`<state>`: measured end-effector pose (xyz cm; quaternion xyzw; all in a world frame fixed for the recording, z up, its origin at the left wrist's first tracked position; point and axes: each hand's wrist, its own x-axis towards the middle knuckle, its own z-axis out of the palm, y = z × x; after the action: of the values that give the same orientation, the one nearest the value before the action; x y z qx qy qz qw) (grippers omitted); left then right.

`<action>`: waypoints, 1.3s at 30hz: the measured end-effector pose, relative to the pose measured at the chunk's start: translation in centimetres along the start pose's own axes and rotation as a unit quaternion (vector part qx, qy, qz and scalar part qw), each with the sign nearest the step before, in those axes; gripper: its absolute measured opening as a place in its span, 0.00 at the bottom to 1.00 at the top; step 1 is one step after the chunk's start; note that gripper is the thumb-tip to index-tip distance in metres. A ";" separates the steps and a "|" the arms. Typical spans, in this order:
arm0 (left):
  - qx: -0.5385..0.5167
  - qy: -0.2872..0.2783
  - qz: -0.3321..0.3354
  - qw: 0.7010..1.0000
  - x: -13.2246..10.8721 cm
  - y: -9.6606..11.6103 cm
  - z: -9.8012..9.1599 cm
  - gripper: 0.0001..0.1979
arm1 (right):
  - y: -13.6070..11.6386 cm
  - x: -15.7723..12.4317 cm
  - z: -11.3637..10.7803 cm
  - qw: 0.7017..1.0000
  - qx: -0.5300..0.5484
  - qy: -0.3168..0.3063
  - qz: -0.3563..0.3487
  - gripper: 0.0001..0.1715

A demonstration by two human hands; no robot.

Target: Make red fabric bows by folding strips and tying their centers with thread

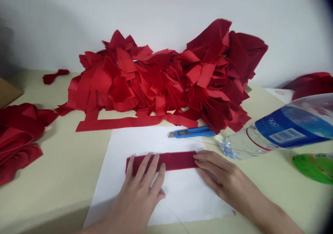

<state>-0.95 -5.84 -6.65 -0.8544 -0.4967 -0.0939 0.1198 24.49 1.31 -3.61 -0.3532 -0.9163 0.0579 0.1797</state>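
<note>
Strip (pixel 179 161) flat on the paper (pixel 189 201), your left hand (pixel 142 187) splayed on it, right hand (pixel 225 175) apart at its right end, can't tell if pinching; press evenly, edges square, clear of the knife (pixel 194 132).

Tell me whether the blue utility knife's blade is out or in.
Out: the metal blade projects beyond one end of the blue utility knife.

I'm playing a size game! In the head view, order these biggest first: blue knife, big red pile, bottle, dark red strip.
Big red pile
Bottle, partly out of view
Dark red strip, partly under left hand
Blue knife
</note>
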 end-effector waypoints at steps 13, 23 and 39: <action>-0.291 -0.154 -0.049 0.943 5.9 -3.2 -4.4 0.13 | -2.4 3.6 -1.3 0.994 0.088 0.042 -0.041 0.09; -0.368 -0.174 -0.002 0.913 7.9 -5.6 -3.1 0.15 | -3.5 5.8 2.1 0.988 0.112 -0.030 -0.097 0.09; -0.367 -0.140 -0.084 0.916 8.3 -5.3 -1.3 0.10 | -3.6 4.8 3.1 0.989 0.079 0.012 -0.124 0.09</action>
<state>-1.58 3.18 -2.48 -0.7976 -0.5092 -0.1591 -0.2813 17.81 1.95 -4.29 -0.2218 -0.9435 0.1031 0.2234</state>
